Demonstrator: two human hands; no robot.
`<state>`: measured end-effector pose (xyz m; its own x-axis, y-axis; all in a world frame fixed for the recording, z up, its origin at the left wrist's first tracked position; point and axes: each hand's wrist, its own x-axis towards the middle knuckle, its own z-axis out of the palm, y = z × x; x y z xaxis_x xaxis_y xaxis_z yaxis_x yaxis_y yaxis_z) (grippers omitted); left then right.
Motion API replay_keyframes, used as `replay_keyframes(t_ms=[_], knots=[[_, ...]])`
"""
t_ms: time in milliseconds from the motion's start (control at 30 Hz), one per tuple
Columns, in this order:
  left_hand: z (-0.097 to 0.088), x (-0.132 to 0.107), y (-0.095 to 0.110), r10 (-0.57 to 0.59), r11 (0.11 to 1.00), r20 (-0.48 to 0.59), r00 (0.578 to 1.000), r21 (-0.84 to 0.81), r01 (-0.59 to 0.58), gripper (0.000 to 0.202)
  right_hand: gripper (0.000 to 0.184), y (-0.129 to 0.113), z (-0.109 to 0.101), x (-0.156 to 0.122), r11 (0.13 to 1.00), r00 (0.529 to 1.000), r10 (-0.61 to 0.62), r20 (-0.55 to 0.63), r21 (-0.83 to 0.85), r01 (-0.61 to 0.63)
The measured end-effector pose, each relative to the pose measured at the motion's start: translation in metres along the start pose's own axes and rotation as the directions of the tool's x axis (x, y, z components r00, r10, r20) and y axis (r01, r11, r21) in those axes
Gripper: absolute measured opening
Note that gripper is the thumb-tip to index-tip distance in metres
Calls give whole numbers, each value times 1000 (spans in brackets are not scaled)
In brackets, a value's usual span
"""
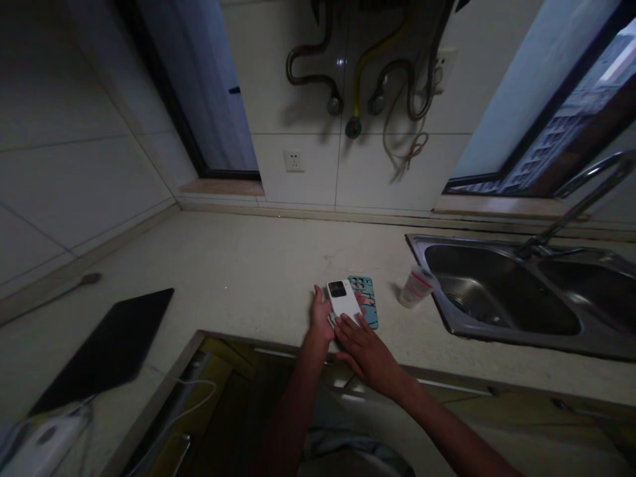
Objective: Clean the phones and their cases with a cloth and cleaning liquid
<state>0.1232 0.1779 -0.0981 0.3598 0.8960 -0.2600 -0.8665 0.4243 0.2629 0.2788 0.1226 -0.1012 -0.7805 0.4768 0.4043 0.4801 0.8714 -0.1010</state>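
Observation:
A white phone with a black square camera block lies back side up in my left hand. That hand wraps it from beneath, the thumb along its left edge and fingertips showing past its right edge. My right hand reaches across the phone's lower end, its fingers pressed on the back. Under those fingertips, at the lower left corner, a small pale grey piece shows; its kind is unclear. A teal patterned phone case with camera cutouts lies on the counter just right of the phone, partly behind my hands.
On the right, a clear plastic cup with a red band stands beside the steel double sink and its faucet. A black flat panel and a white device with cable occupy the left counter. Pipes hang on the wall.

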Motion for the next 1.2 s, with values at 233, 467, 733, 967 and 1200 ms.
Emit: replay_keyframes(t_ms=[233,467,733,967,1200], knots=[[0,-1,1,4,1000,34,999,-30,-3,90,49,3,3,-17,999,999,25,-30,-42,-26],[3,-1,0,11,1000,7,1000,-29,-11,81,50,22,10,-27,971,972,223,-68,-70,-228],[4,3,-2,-7,1000,75,997,24,5,81,64,40,17,2,915,916,401,-17,-33,-401],[6,3,-4,-44,998,106,993,44,40,79,68,63,16,43,897,901,428,65,89,-433],[12,2,-7,-36,998,103,994,50,31,74,62,57,12,74,920,923,383,46,70,-385]])
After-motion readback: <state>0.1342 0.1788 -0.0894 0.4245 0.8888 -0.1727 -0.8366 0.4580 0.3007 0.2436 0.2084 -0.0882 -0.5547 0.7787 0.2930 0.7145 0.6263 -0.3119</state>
